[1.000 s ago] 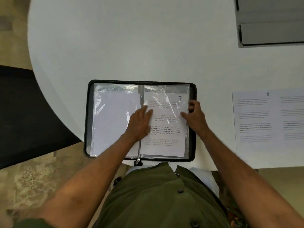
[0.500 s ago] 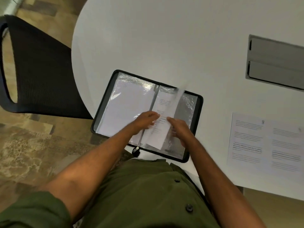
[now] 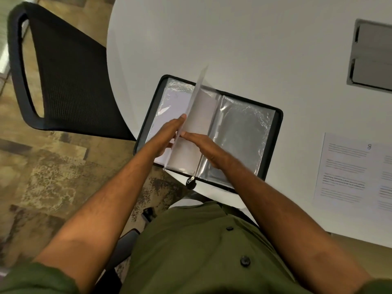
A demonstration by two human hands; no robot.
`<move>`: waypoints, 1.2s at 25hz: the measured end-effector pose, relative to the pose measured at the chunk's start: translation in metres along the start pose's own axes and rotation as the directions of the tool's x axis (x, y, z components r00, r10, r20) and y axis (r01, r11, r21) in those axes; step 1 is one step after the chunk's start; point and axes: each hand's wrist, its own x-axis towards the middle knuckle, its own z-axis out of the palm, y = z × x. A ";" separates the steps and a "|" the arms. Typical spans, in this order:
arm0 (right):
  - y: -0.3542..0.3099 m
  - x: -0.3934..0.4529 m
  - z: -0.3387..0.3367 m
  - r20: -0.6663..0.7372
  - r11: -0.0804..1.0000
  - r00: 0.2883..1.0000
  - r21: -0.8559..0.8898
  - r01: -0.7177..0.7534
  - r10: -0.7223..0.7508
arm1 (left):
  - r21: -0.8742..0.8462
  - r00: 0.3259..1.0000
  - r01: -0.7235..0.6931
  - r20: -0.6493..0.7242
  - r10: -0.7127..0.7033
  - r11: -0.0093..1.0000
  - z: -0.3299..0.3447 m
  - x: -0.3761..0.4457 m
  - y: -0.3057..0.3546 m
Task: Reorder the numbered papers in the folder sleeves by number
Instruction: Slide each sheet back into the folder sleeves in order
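A black zip folder (image 3: pixel 277 124) lies open at the near edge of the white table. One clear sleeve holding a paper (image 3: pixel 199 111) stands almost upright over the spine, mid-turn. My left hand (image 3: pixel 167 136) touches its left face with straight fingers. My right hand (image 3: pixel 205 147) presses straight fingers against its right face. The sleeve on the right side (image 3: pixel 241 134) looks empty and shiny. The left side sleeve (image 3: pixel 169 102) holds a white paper whose number I cannot read. A loose paper marked 8 (image 3: pixel 347 166) lies flat on the table to the right.
The white round table (image 3: pixel 233 43) has a grey cable hatch (image 3: pixel 371 56) at the far right. A black mesh chair (image 3: pixel 63 71) stands to the left, over patterned floor. The folder's zip pull (image 3: pixel 191 180) hangs at the table's near edge.
The sleeve with paper 7 has risen off the right side and swung up toward the left between both hands. The sleeve beneath it now shows empty. The view has shifted left.
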 end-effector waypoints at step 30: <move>0.191 -0.099 -0.185 -0.723 0.861 0.678 -0.423 -0.284 -0.132 | 0.945 0.916 -0.172 0.049 0.397 0.279 0.130 0.059 -0.044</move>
